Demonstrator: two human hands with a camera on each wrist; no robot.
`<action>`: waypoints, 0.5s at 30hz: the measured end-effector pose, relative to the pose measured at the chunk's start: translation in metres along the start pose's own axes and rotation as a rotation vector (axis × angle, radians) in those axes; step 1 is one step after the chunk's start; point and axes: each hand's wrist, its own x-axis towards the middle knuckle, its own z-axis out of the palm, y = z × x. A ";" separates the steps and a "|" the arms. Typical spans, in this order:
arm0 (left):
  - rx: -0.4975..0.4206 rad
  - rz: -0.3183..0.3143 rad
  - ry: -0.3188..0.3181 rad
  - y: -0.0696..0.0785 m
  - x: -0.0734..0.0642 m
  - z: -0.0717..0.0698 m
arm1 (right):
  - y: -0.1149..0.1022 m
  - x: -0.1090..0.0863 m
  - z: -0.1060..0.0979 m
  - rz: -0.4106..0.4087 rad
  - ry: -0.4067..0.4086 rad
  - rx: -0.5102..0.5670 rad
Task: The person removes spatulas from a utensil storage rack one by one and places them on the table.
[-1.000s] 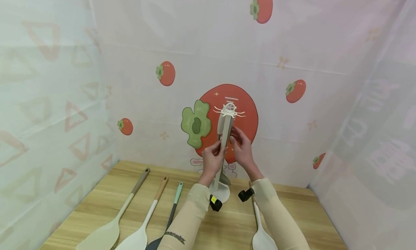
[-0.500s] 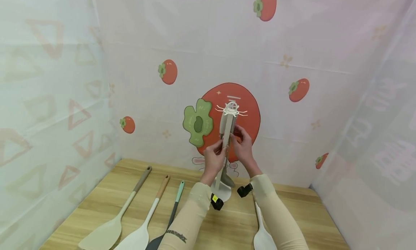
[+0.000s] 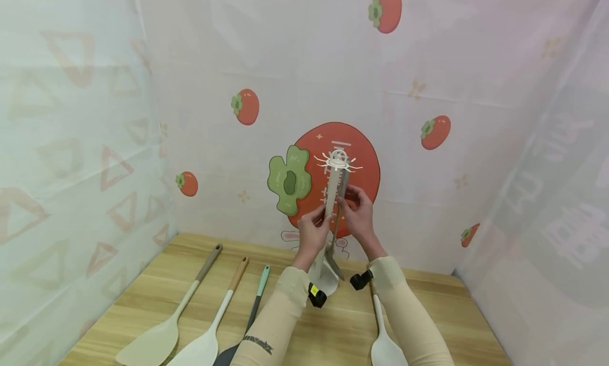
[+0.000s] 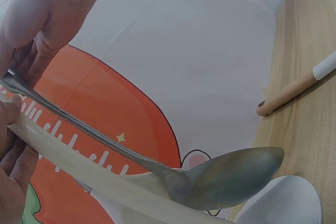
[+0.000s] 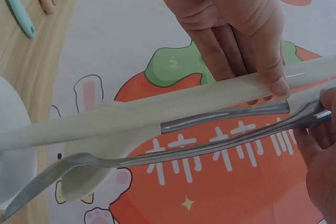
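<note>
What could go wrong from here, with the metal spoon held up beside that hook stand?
The metal spoon might drop if the right grip lets go early; I can't tell whether it is caught on the white hooks. It could knock the cream-headed utensil close beside it. The slim pole may tilt if the left grip loosens while the spoon pushes against it.

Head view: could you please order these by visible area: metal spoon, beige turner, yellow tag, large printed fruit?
Largest to smallest:
1. Large printed fruit
2. Beige turner
3. Metal spoon, partly covered by the right hand
4. Yellow tag

Nearness may enlarge the turner.
</note>
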 end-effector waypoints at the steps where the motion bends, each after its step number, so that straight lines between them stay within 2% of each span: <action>1: 0.001 0.000 -0.001 0.000 0.000 0.000 | 0.000 -0.001 0.000 0.001 0.004 -0.002; 9: -0.006 -0.004 -0.004 0.001 0.000 -0.001 | 0.000 -0.006 -0.001 -0.024 0.033 0.017; 15: 0.021 -0.008 -0.008 0.001 0.000 -0.001 | -0.001 -0.010 -0.001 -0.044 0.056 0.014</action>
